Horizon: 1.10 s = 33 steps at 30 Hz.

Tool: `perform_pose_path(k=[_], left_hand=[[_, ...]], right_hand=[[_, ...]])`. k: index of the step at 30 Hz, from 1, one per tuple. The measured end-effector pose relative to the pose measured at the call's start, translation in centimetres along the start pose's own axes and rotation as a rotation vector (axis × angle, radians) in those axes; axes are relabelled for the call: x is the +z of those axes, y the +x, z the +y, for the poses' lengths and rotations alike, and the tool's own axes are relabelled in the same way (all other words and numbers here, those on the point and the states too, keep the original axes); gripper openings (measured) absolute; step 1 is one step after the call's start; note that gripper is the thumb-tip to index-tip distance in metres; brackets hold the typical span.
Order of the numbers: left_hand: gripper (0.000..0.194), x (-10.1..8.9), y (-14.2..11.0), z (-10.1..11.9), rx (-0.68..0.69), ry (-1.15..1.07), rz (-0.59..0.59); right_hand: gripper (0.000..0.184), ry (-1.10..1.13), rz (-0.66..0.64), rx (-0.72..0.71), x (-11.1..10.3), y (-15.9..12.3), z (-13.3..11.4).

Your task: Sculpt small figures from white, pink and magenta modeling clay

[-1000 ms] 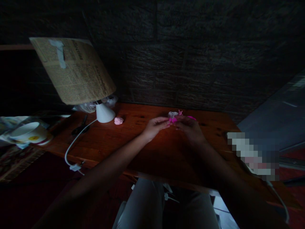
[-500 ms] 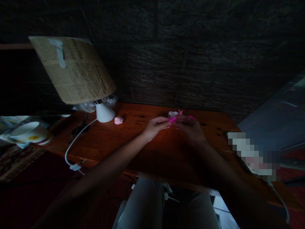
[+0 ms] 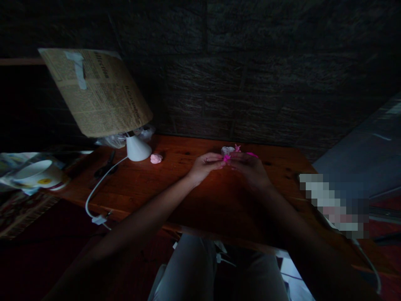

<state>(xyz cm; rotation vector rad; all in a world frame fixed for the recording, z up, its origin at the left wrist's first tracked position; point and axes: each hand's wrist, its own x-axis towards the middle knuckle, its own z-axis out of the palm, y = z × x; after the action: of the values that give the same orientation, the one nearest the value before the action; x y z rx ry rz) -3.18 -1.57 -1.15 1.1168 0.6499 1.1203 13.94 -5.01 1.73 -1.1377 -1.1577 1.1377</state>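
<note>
A small bright pink piece point(image 3: 226, 158), soft and clay-like in look, is pinched between the fingertips of both hands above the wooden table. My left hand point(image 3: 203, 166) grips it from the left, its fingers closed. From the right, my right hand point(image 3: 250, 167) pinches the same piece. Just behind the fingers lies a whitish lump point(image 3: 227, 150), partly covered by them. A small pink figure with thin points point(image 3: 237, 148) stands beside that lump. More bright pink material point(image 3: 252, 154) shows behind my right hand, mostly hidden.
A pale pink lump point(image 3: 156, 158) lies near the white lamp base point(image 3: 138, 149), under a newsprint lampshade point(image 3: 100, 92). Dark scissors point(image 3: 106, 165) and a white cable point(image 3: 90, 196) are at the left. A white cup point(image 3: 40, 174) stands far left; a blurred-out object point(image 3: 335, 205) lies right.
The pink piece between my fingertips looks more bunched together than a second ago. Both hands keep nearly the same place, with only small finger shifts.
</note>
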Motion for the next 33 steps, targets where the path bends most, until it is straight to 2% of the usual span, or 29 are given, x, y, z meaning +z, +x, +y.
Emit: perform_pose_path(k=[8, 18, 24, 28, 33], left_hand=[[0.044, -0.11, 0.0, 0.06, 0.014, 0.038, -0.02], [0.038, -0.12, 0.0, 0.04, 0.066, 0.102, -0.029], [0.04, -0.29, 0.03, -0.24, 0.039, 0.083, -0.029], [0.041, -0.38, 0.01, -0.19, 0.021, 0.045, -0.014], [0.044, -0.41, 0.01, -0.08, 0.014, 0.006, 0.019]], right_hand=[[0.045, -0.033, -0.017, -0.006, -0.1, -0.03, -0.15], [0.042, -0.07, -0.031, 0.023, -0.48, 0.14, -0.22], [0.045, 0.009, -0.041, 0.046, -0.47, 0.03, -0.25], [0.044, 0.068, -0.084, 0.056, -0.48, -0.01, -0.29], [0.04, 0.035, -0.189, -0.021, -0.54, -0.12, -0.54]])
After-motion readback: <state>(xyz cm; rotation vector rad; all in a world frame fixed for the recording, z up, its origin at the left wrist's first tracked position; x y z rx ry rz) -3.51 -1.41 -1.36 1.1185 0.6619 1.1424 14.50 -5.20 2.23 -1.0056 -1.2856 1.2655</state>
